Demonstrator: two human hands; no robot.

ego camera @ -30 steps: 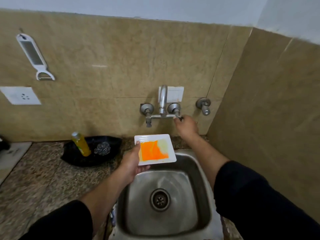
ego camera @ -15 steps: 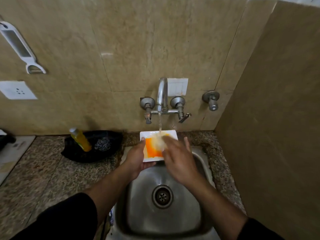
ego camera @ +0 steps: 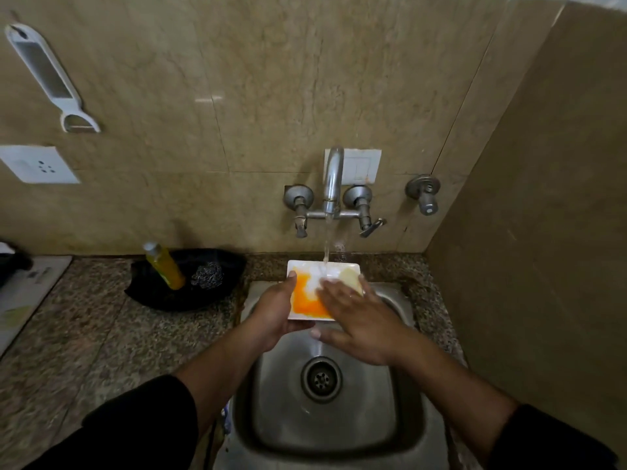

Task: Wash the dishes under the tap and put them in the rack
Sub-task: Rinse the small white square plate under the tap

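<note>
The right hand (ego camera: 359,320) has left the tap's lever handle (ego camera: 371,227) and now lies flat, fingers spread, over the 3 o'clock half of the square white plate (ego camera: 305,301). Water (ego camera: 326,242), not running a second ago, now falls from the spout (ego camera: 332,178) onto the plate's 12 o'clock edge. The orange smear (ego camera: 303,305) has thinned, leaving a pale washed patch toward 12 o'clock.
</note>
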